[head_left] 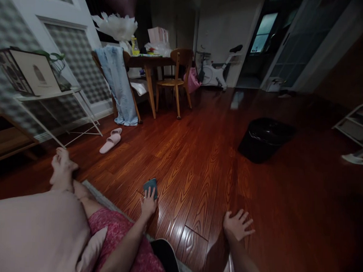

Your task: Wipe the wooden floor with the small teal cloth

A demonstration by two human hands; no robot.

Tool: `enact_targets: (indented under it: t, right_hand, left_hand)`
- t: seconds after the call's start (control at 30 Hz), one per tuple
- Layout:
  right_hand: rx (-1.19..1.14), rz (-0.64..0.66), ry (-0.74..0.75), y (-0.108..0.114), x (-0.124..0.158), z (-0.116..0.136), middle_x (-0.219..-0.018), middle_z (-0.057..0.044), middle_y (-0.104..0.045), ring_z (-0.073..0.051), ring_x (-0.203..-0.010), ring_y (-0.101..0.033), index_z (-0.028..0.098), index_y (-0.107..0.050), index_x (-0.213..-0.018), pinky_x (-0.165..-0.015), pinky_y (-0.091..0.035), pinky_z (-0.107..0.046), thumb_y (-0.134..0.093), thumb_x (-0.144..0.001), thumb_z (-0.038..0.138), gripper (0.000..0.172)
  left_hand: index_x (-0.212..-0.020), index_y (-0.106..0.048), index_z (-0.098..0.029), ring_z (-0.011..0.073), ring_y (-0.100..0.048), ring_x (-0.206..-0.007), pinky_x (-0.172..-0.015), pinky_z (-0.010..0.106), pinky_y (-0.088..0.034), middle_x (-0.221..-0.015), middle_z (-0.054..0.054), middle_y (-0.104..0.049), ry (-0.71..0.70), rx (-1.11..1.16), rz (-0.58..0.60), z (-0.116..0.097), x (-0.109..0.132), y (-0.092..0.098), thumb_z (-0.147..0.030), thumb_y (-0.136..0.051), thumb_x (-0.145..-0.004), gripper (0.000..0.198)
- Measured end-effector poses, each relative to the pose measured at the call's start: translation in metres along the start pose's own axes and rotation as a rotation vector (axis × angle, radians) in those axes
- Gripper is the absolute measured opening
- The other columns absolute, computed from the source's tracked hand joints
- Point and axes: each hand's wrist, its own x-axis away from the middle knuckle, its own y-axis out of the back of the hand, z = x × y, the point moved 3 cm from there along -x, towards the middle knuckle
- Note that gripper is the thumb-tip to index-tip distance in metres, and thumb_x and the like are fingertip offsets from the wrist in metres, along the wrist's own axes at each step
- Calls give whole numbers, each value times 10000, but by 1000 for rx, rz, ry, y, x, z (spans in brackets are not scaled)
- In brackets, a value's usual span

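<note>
My left hand point(149, 204) reaches down with its fingers stretched and spread over the near part of a flat dark teal thing, perhaps a phone point(150, 184). Whether the fingertips touch it I cannot tell. A ring shows on one finger. My right hand point(239, 225) is open, its fingers fanned wide, low over the wooden floor point(197, 184) and holding nothing. Beneath the left forearm lie a pink patterned garment point(115, 229) and a rounded black thing point(165, 254), partly hidden. Something pale, too cut off to name, shows beside the right forearm.
A black trash bin point(258, 144) stands ahead on the right. Pink slippers point(110, 143) lie by a chair draped with jeans point(119, 86). A table point(148, 65), a wooden chair point(174, 83) and an exercise bike point(215, 75) are further back. A pale pillow point(38, 230) fills the lower left.
</note>
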Motion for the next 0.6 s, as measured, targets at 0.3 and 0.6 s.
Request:
enact_targets:
  t: [0.3, 0.6]
  right_hand:
    - [4, -5, 14, -5, -1, -4, -1609, -219, -330, -404, -1521, -165, 96, -270, -1582, -1135, -185, -751, -276, -967, 393, 683]
    - [-7, -12, 24, -8, -3, -6, -1603, -235, -332, -421, -1518, -167, 92, -267, -1585, -1121, -190, -764, -293, -937, 371, 707]
  left_hand:
    - [-1618, -223, -238, 355, -140, -1530, -1187, 575, -259, -1679, 107, -136, -193, -23, 52, -33, 14, -15, -275, -432, -996, 657]
    - [-1597, -243, -371, 294, -154, -1536, -1205, 648, -62, -1678, 20, -171, -594, 21, 171, -70, 21, -18, -361, -469, -982, 655]
